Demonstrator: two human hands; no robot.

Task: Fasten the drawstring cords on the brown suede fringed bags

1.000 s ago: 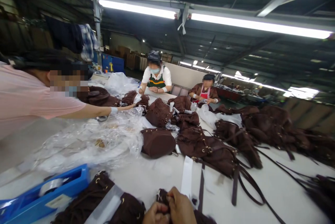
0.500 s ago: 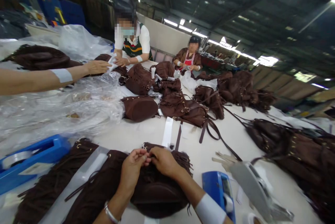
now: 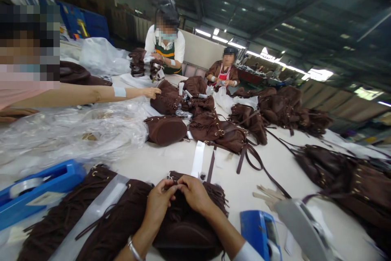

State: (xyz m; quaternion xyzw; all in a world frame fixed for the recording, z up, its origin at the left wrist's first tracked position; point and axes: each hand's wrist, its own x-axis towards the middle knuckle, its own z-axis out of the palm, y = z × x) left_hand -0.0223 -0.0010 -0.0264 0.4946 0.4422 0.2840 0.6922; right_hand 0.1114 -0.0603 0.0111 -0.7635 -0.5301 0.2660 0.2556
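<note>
Directly in front of me lies a dark brown fringed bag [image 3: 189, 232], its base toward me. Over its top edge, my left hand [image 3: 160, 198] and my right hand [image 3: 192, 191] meet with fingertips pinched together. Whatever sits between the fingers is too small and too hidden to make out. Beside my left wrist are more brown fringed bags [image 3: 106, 220], with a pale translucent strip [image 3: 91, 216] lying across them. A white paper strip [image 3: 198, 158] and a brown strap [image 3: 211, 165] extend beyond the bag I am handling.
Blue tape dispensers stand at left [image 3: 39, 196] and right [image 3: 259, 232], with a grey dispenser [image 3: 302, 224] farther right. Clear plastic bags [image 3: 91, 126] cover the left side. Brown bags [image 3: 204, 126] pile up mid-table. A co-worker's arm [image 3: 122, 92] reaches in from the left; two other people stand behind.
The co-worker's arm at left has moved right onto a brown bag in the pile. A person behind now holds up a brown bag. My hands stay pinched at nearly the same spot.
</note>
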